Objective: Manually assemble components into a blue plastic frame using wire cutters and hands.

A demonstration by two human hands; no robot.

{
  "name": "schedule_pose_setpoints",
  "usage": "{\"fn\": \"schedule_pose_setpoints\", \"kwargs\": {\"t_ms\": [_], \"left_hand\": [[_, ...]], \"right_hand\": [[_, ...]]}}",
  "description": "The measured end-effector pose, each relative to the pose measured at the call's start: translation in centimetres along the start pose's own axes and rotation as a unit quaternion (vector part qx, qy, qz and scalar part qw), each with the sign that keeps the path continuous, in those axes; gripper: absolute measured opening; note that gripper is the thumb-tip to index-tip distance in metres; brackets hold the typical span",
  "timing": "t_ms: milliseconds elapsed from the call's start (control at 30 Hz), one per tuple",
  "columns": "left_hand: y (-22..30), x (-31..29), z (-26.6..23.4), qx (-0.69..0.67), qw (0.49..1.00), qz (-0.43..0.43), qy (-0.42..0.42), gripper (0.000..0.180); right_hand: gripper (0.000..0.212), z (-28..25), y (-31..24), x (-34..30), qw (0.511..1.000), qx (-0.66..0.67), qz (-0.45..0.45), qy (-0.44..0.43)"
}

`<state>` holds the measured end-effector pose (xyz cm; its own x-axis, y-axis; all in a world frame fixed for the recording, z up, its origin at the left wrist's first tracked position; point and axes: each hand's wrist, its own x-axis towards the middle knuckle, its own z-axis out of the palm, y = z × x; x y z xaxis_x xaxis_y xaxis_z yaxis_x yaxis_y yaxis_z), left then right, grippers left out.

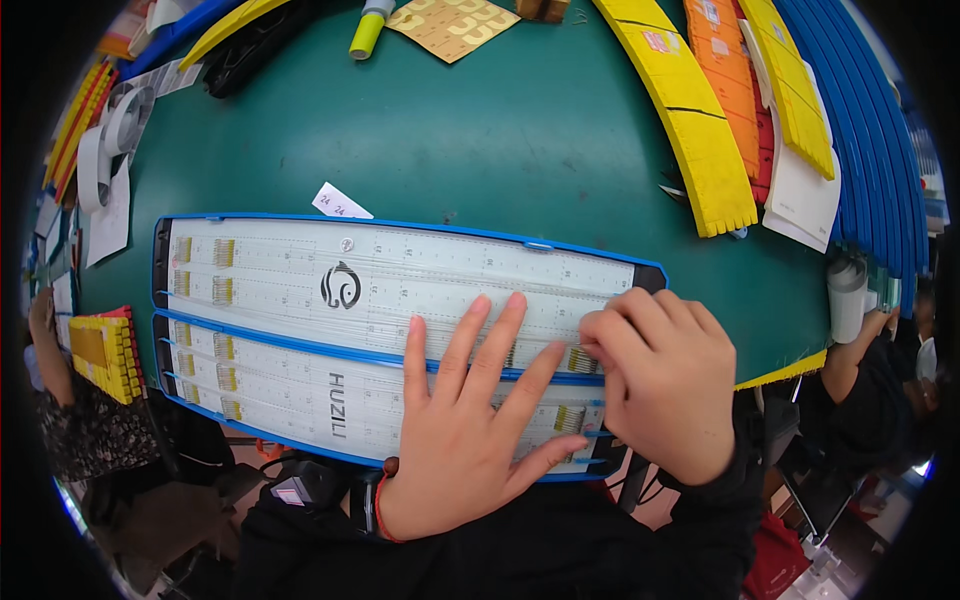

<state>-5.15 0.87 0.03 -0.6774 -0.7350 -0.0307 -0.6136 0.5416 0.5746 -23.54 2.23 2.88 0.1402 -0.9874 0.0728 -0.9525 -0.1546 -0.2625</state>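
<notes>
A long blue-rimmed fishing hook case [260, 300] lies unfolded along the near edge of the green table, its two white panels marked with ruled lines and dark print. Small gold fish hooks [224, 291] sit in rows near both ends, and fine clear lines run lengthwise between them. My left hand [462, 440] rests flat over both panels, fingers spread, holding the lines down. At the right end, my right hand [665, 385] has its thumb and forefinger pinched together beside a hook cluster [583, 360] on the upper panel. Whatever is between those fingertips is too small to make out.
Yellow foam strips [690, 120], an orange strip [722, 80] and blue strips [850, 110] lie at right. A white paper tag [341, 201] touches the case's far side. White rolls [95, 165] stand at left. Other people's arms [852, 362] show at both sides.
</notes>
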Motion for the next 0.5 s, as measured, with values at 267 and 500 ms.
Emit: {"fn": "schedule_pose_setpoints", "kwargs": {"t_ms": [267,500], "left_hand": [[-0.2,0.1,-0.3,-0.006,1.0,-0.003,-0.025,0.062],[-0.4,0.0,-0.4,0.023,0.999,0.004,-0.026,0.063]], "right_hand": [[0.032,0.6,0.7,-2.3,0.73,0.578,0.1,0.35],[0.036,4.3,1.1,-1.9,0.654,0.647,0.099,0.38]]}}
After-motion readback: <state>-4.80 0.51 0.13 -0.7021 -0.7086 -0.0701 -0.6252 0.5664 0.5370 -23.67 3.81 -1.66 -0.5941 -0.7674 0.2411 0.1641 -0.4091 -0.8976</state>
